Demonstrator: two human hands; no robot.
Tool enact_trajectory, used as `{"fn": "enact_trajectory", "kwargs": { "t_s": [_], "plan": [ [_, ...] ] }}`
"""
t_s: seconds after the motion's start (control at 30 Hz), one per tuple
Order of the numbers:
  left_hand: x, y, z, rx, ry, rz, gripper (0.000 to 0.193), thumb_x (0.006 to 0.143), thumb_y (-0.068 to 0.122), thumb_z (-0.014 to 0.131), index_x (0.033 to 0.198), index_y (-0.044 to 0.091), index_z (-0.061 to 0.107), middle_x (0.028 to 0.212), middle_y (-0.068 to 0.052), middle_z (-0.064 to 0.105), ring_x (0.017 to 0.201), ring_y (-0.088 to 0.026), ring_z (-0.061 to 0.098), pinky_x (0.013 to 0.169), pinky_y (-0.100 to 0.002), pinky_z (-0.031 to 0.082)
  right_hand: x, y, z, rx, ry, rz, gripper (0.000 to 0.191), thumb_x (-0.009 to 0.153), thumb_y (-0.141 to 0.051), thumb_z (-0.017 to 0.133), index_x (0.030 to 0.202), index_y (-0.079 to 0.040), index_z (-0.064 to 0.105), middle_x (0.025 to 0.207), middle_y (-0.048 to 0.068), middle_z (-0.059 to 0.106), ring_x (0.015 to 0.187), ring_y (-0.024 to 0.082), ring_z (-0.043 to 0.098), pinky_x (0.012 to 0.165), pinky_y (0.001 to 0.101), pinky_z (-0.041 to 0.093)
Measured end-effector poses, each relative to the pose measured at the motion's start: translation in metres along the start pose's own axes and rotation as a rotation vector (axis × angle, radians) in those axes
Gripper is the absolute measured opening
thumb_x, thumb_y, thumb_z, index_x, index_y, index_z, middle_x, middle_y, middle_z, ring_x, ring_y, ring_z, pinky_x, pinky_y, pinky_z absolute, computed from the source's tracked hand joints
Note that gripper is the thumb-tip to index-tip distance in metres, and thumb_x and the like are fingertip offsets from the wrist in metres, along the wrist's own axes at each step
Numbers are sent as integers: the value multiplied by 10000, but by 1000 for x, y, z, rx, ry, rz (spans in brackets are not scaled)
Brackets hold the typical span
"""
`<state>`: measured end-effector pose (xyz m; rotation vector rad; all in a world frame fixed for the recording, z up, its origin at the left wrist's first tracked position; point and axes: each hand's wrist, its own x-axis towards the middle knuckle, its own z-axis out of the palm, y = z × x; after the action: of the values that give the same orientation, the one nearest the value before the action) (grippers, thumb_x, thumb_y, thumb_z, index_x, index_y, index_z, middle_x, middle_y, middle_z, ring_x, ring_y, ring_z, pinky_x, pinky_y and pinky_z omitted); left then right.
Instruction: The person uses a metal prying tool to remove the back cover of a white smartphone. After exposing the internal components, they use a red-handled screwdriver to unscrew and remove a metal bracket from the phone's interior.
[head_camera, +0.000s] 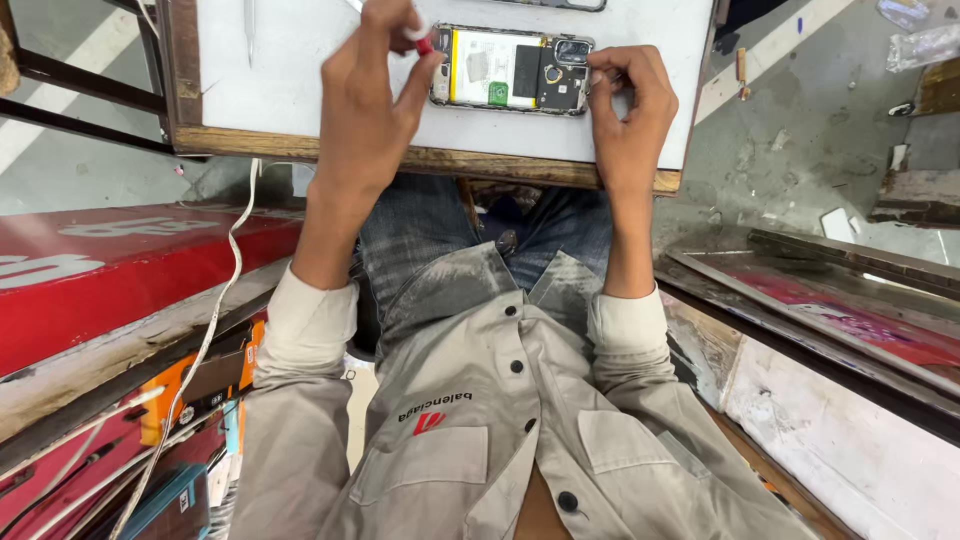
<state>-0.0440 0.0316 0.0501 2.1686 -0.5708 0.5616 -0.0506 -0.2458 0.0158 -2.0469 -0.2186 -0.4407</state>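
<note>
**Opened phone braced at desk's near edge**

Opened phone, back cover off, is lain flat on white desk, close to near edge, approx. centre. Its right end is pinched narrow by right hand. A small red-tipped tool is held tight in left hand fingertips, at phone's left end.

Risk (judged): tool tip could be slipped onto battery or board if phone is skidded; little margin before wooden edge, so phone could be dropped to lap. Open room is seen twd. far-left corner; a thin metal tool lies there. A white cable hangs off near-left edge — snag poss.
</note>
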Motion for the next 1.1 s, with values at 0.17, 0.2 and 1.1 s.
{"fn": "enact_trajectory", "kwargs": {
  "t_s": [0.17,0.2,1.1],
  "plan": [
    [-1,0,2,30,19,-14,581,994,54,840,1344,45,376,1112,-182,661,1007,-336,711,889,-419,593,1,1,0,31,-2,13,152,982,124,653,1084,24,704,1009,84,647,887,138,619,803,275,499],
    [-1,0,2,-68,23,25,549,1024,-9,771,1368,55,348,1166,-179,659,1074,-318,716,958,-408,594,1,0,1,20,5,-6,150,980,128,657,1082,28,703,1002,84,645,882,141,609,806,277,494],
    [20,7,59,-510,187,-117,406,1060,30,807,1279,8,466,1081,-115,749,970,-208,799,837,-289,667,30,-29,14,-211,-180,-224,246,944,-185,865,1130,-65,757,1098,53,702,1076,284,567,940,411,405]
  ]
}}
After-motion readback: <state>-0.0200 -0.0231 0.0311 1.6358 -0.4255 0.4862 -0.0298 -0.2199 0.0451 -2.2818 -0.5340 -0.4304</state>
